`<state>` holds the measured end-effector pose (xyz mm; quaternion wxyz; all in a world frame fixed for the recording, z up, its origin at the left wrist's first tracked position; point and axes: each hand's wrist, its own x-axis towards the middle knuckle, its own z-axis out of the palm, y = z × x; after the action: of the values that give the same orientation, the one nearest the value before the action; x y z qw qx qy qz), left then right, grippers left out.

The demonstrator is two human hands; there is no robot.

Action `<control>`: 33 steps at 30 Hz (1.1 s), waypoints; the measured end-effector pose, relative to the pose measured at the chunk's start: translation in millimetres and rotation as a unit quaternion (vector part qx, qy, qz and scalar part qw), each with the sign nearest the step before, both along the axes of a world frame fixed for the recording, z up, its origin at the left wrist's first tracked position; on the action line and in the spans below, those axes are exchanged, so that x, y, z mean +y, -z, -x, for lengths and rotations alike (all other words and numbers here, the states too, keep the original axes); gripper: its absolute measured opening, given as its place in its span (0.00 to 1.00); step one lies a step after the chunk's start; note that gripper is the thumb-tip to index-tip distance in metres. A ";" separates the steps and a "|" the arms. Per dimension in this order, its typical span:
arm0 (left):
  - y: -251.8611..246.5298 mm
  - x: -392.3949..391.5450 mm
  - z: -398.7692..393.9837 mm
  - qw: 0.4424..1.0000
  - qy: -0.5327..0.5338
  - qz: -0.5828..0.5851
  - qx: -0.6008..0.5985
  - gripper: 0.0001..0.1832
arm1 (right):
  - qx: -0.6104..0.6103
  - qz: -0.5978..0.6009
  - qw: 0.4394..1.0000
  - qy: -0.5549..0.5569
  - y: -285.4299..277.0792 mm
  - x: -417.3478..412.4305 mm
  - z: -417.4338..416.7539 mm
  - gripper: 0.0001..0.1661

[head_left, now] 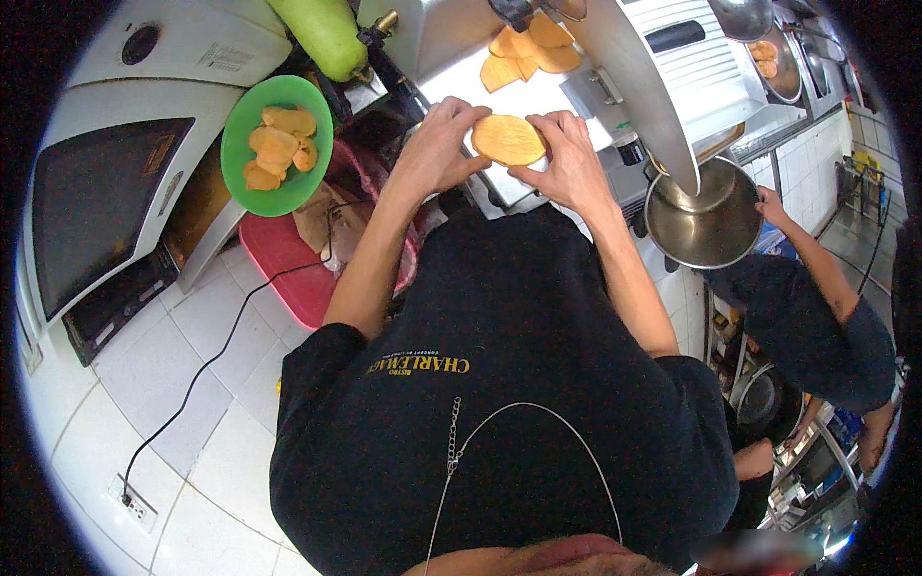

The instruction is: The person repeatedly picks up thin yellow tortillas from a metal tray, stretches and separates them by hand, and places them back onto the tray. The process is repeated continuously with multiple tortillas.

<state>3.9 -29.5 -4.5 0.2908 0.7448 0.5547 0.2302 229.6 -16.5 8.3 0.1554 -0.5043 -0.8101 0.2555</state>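
Observation:
Between my left hand and my right hand is an oval, flat-faced piece of orange-yellow root vegetable, possibly sweet potato. Fingers and thumbs of both hands pinch it at its two ends. Under it lies the shiny metal tray of what looks like an electric food slicer. Beyond my hands, several thin slices of the same vegetable overlap on that tray. To their right rises the slicer's large metal blade or guard, with a white ribbed plate beside it.
At left, a green bowl holds peeled pieces, above a pink-red tub. A green gourd lies behind. A black cord runs to a wall outlet. At right, another person's hand grips a steel pot.

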 end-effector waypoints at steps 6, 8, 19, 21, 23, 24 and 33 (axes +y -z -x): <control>3.3 0.5 1.4 1.000 0.003 0.021 0.015 0.33 | 0.007 -0.014 1.000 -0.006 -1.0 0.9 2.7 0.38; 2.4 -0.5 3.0 1.000 0.001 0.019 0.018 0.33 | 0.019 -0.022 1.000 0.002 1.8 11.1 6.3 0.37; 2.6 -6.7 7.7 0.997 -0.054 0.009 -0.055 0.34 | -0.092 -0.092 0.976 0.173 10.9 116.4 85.0 0.33; -2.4 -10.4 7.8 0.992 -0.088 0.026 -0.082 0.34 | -0.050 -0.017 0.980 0.193 6.5 123.2 75.3 0.35; 1.5 -13.9 8.5 0.988 -0.105 -0.002 -0.113 0.33 | -0.004 -0.039 0.986 0.161 -1.0 116.9 62.3 0.32; 2.2 -13.8 7.6 0.985 -0.113 -0.005 -0.129 0.32 | 0.084 0.017 0.982 0.171 2.6 114.6 51.5 0.32; -6.1 -0.1 -16.4 0.823 -0.131 0.192 -0.518 0.18 | 0.452 0.356 0.814 0.075 -8.7 45.6 10.4 0.28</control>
<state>20.2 -29.7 1.5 0.6398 0.3653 0.4480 0.5065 219.2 29.1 16.9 0.3329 -0.4112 -0.4607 0.7127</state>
